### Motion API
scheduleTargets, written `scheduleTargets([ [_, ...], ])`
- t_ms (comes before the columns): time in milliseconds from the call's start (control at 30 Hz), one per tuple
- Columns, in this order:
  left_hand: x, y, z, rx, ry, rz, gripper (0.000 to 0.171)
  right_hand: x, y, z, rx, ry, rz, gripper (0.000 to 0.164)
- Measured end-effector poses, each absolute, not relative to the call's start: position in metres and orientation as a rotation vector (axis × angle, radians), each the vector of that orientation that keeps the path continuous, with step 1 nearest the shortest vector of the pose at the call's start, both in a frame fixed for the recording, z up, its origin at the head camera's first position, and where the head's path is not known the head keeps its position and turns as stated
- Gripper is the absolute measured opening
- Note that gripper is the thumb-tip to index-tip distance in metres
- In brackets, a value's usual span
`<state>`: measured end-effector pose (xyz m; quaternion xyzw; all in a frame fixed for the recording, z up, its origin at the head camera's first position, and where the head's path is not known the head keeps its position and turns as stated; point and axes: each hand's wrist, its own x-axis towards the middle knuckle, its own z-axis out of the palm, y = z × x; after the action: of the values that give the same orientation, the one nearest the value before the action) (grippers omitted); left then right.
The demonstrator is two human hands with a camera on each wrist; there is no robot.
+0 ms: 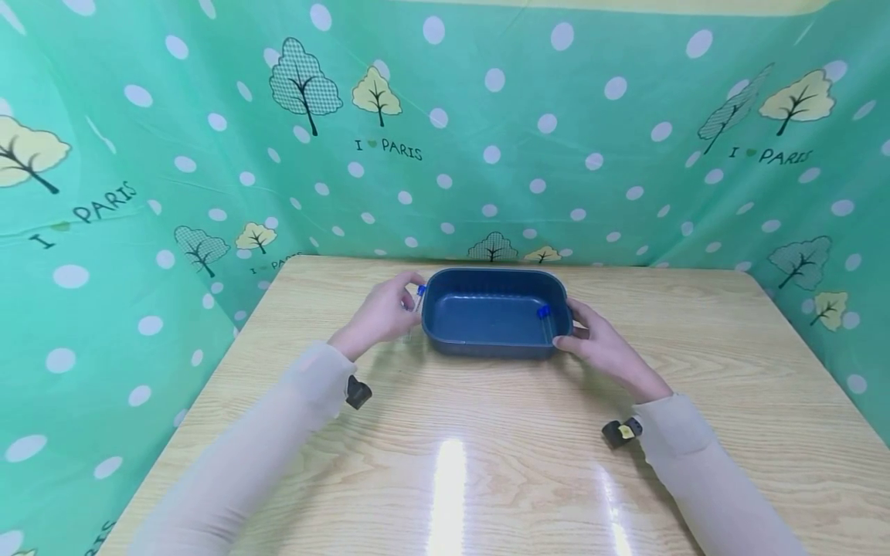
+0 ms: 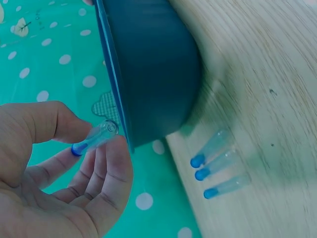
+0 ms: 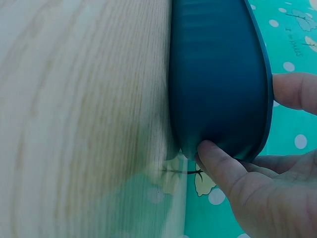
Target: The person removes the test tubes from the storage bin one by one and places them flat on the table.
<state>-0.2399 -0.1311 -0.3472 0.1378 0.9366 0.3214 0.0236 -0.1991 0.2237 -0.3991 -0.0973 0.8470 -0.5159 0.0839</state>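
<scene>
A dark blue rectangular tub (image 1: 497, 349) with rounded corners sits on the table. At its left end, my left hand (image 1: 381, 310) pinches a clear tube with a blue cap (image 2: 97, 137) between thumb and fingers, close beside the rim. Three similar capped tubes (image 2: 217, 164) lie side by side on the tabletop below, largely hidden by the hand in the head view. Inside the tub, toward its right end, lies another blue-capped tube (image 1: 545, 313). My right hand (image 1: 603, 346) grips the tub's right end, fingers against the outer wall (image 3: 218, 84) and rim.
The wooden table (image 1: 528, 455) extends around the tub, with bright reflections near its front. A green dotted curtain (image 1: 487, 185) hangs behind the table and along both sides. Dark wrist cameras sit at both cuffs.
</scene>
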Motion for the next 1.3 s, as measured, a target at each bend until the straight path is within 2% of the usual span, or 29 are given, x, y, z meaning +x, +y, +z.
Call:
scheduleTargets([
  [1300,-0.268,-0.172,-0.379,0.147,2.810,0.956,0.056,-0.200,0.224,-0.401,-0.305,2.528,-1.549,0.078],
])
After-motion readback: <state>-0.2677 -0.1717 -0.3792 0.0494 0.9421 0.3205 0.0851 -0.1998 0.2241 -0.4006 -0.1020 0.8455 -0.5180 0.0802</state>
